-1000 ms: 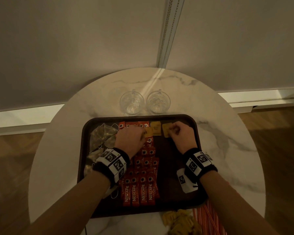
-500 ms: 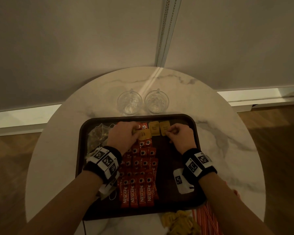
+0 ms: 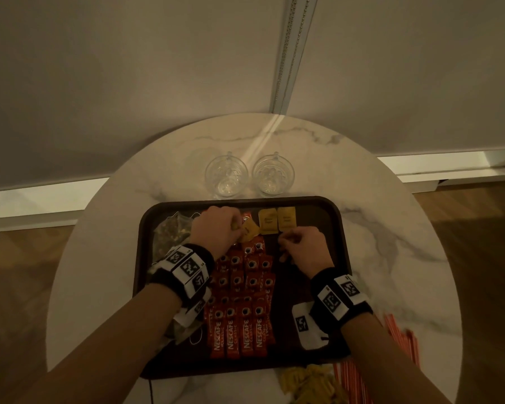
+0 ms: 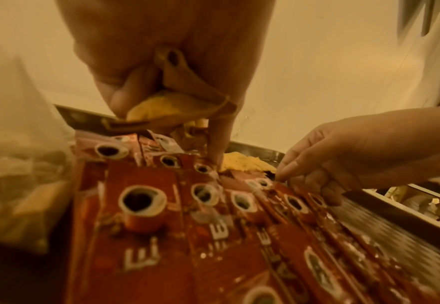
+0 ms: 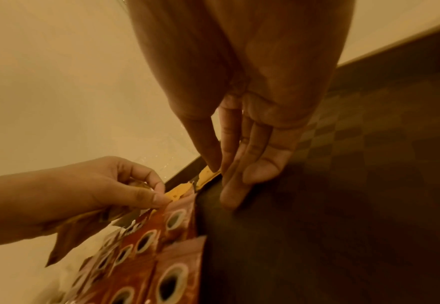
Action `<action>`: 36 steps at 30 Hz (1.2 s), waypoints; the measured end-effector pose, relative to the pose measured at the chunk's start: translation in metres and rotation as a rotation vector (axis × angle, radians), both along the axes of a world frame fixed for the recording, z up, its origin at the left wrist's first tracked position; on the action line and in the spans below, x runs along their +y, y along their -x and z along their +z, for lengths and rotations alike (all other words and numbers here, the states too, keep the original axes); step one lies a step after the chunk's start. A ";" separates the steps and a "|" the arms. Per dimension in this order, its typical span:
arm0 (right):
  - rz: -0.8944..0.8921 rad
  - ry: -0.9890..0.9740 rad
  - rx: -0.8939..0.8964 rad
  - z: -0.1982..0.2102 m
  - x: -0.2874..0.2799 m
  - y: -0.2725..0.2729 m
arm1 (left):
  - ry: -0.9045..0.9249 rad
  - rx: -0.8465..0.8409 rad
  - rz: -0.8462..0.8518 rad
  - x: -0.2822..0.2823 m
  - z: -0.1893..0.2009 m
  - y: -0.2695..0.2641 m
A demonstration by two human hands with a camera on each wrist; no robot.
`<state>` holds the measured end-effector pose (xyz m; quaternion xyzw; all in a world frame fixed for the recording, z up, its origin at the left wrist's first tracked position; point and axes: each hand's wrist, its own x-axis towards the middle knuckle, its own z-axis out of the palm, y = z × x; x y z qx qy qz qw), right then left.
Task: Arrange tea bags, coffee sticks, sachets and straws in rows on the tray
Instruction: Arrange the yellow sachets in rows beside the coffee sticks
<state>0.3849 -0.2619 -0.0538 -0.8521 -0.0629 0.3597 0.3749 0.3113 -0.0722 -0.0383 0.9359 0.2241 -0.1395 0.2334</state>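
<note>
Since a second ago, pulled back toward 6 o'clock: right hand (image 3: 305, 246), loosely open, empty. Left hand (image 3: 216, 228) pinching a yellow sachet (image 3: 250, 230) over coffee sticks (image 3: 241, 301); spare sachets in palm, left wrist only. Glasses (image 3: 226, 176) at 12 o'clock beyond tray (image 3: 337, 228).

Dim, warm indoor light leaves the head view murky, with a pale streak of light falling across the marble tabletop (image 3: 274, 135). Both wrist views are amber-tinted, soft and grainy, with nearby coffee sticks (image 4: 161, 236) blurred and stretched toward the edges.
</note>
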 end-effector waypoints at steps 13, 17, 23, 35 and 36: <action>-0.030 -0.020 -0.114 0.002 -0.014 0.021 | 0.015 -0.224 -0.045 0.007 0.028 0.011; -0.130 -0.108 -0.023 0.002 -0.025 0.032 | 0.016 -0.262 -0.082 0.009 0.038 0.007; -0.128 -0.246 0.034 0.010 -0.023 0.046 | 0.007 -0.236 -0.102 0.009 0.038 0.006; -0.086 0.042 0.155 0.011 -0.059 0.076 | 0.064 -0.202 -0.083 0.000 0.031 0.019; -0.097 0.019 0.171 0.011 -0.054 0.078 | 0.073 -0.205 -0.080 -0.001 0.031 0.020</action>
